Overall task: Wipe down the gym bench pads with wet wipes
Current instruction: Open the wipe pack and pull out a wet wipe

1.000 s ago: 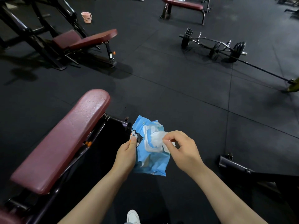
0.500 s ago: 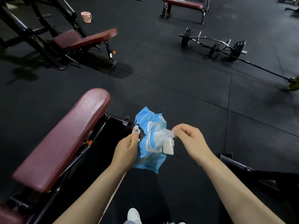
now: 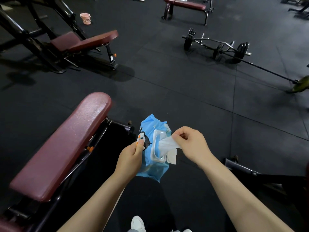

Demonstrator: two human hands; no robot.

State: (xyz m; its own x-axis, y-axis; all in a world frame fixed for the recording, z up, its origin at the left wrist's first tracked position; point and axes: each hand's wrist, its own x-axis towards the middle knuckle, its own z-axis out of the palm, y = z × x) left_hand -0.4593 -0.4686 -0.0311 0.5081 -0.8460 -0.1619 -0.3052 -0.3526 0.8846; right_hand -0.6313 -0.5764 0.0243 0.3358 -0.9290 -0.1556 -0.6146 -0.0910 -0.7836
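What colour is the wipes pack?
Light blue pack with a white lid, in the head view.

Padded vinyl, soft plastic and rubber flooring.

The bench pad (image 3: pixel 61 144) is maroon vinyl with a faint sheen; the wipe pack (image 3: pixel 150 131) is glossy blue film with a hard white plastic lid (image 3: pixel 172 156); the wipe (image 3: pixel 167 144) is thin, translucent cloth; the floor (image 3: pixel 167 84) is matt black rubber.

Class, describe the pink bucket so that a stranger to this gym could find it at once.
Start at the incline bench in the far left of the floor. Just behind its black frame, a small bucket stands on the dark mat. It is the only pale pink thing there, with a thin handle.
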